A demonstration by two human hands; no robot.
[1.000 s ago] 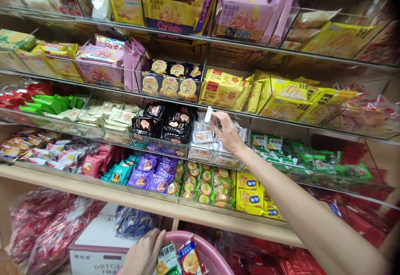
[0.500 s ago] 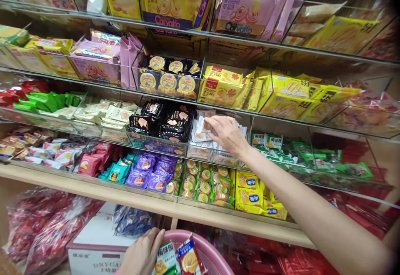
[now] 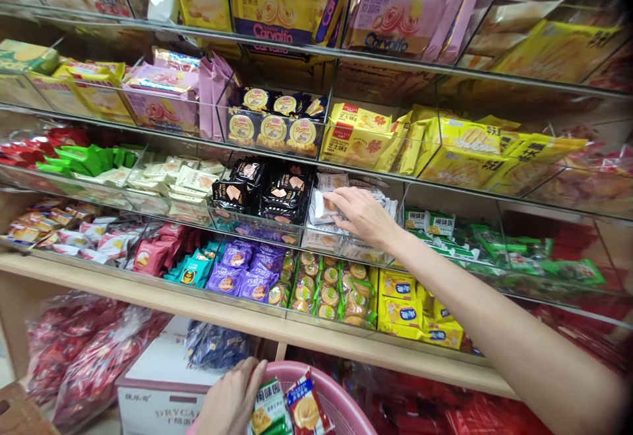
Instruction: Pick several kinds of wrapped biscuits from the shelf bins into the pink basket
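My right hand (image 3: 364,216) reaches into a clear shelf bin of white-wrapped snack packets. Its fingers are closed on one white snack packet (image 3: 324,207) lying at the top of the pile. Low in the view, my left hand (image 3: 238,387) grips the rim of a pink plastic basket (image 3: 341,403). Inside the basket lie a green-and-white snack packet (image 3: 270,405) and a red-and-blue packet with a round biscuit picture (image 3: 305,408). The thumb of my left hand is hidden, and the palm side of my right hand does not show.
Black snack packets (image 3: 284,192) fill the bin to the left, green-and-white packets (image 3: 429,223) the one to the right. Clear dividers and lips edge each bin. Below run purple packets (image 3: 242,270) and yellow packets (image 3: 400,303). A white carton (image 3: 163,382) stands under the wooden ledge (image 3: 208,303).
The view has shifted slightly, so the shelves appear a little further right. My right hand stays at the white packets and my left hand stays on the basket.
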